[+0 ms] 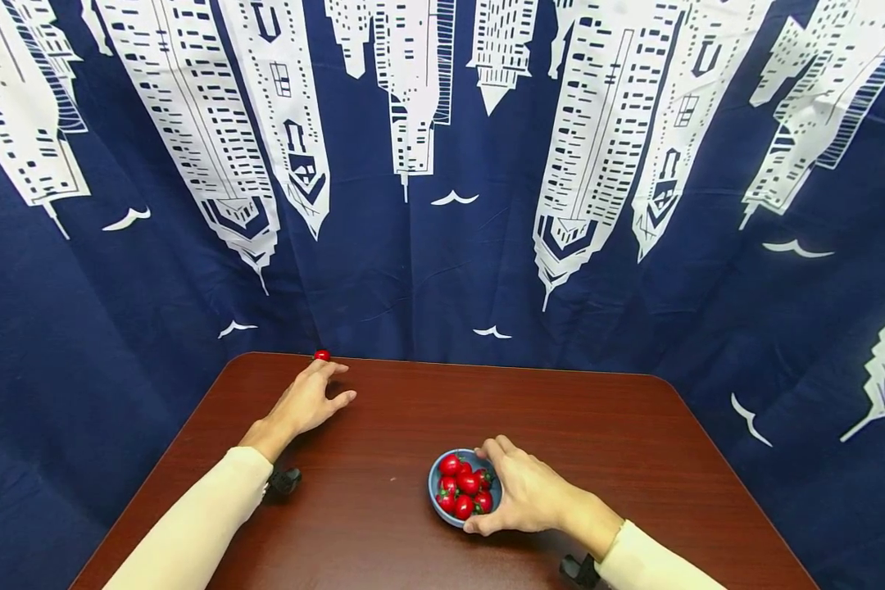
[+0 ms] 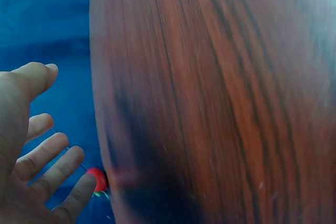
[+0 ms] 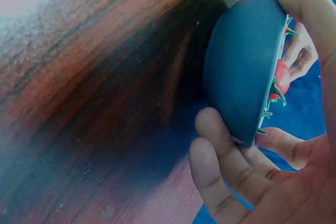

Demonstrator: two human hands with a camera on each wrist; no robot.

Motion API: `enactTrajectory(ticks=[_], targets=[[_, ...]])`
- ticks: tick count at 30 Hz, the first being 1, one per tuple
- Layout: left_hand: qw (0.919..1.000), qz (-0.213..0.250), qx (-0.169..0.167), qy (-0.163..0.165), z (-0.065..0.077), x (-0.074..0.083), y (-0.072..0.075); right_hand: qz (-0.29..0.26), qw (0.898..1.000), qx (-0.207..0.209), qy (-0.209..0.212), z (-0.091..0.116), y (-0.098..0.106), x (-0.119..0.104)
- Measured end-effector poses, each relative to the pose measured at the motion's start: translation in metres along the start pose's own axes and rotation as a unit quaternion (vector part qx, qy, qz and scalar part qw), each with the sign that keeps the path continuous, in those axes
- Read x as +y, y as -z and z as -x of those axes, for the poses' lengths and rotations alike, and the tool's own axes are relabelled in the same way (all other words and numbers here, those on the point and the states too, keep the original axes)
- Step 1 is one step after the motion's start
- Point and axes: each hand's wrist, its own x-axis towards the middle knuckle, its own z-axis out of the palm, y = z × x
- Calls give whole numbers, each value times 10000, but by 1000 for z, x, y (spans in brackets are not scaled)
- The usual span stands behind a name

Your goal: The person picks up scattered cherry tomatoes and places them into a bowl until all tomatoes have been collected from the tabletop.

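Observation:
A blue bowl [image 1: 433, 492] filled with several small red tomatoes [image 1: 468, 483] is at the front middle of the table. My right hand [image 1: 537, 493] grips it from the right, thumb at the near rim and fingers at the far side. In the right wrist view the bowl [image 3: 242, 66] shows its outer wall, with the thumb and fingers at opposite ends of its rim. A single red tomato [image 1: 322, 355] lies at the table's far left edge. My left hand [image 1: 306, 399] reaches beside it with spread, loosely bent fingers; in the left wrist view one finger partly covers the tomato [image 2: 100, 182].
The brown wooden table [image 1: 398, 410] has rounded far corners. Behind it hangs a dark blue cloth [image 1: 413, 270] printed with white buildings and birds. A dark wrist camera [image 1: 285, 481] sits under the left wrist, another [image 1: 578, 571] under the right.

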Motion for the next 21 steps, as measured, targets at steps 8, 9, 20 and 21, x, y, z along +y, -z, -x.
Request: enactTrajectory(ticks=[8,9,20,21], targets=[[9979,-154,-344,519,-12,-17,5,6,10000,-38,-25,2,0,-1],[9974,-186,-381,585,-14,-20,5,16,10000,-34,-29,3,-1,-1],[9923,-142,-582,1084,-31,-38,8,111,9998,85,-107,3,-1,-3],[9924,-124,-549,1090,-34,-39,8,127,9998,107,-97,4,-1,-3]])
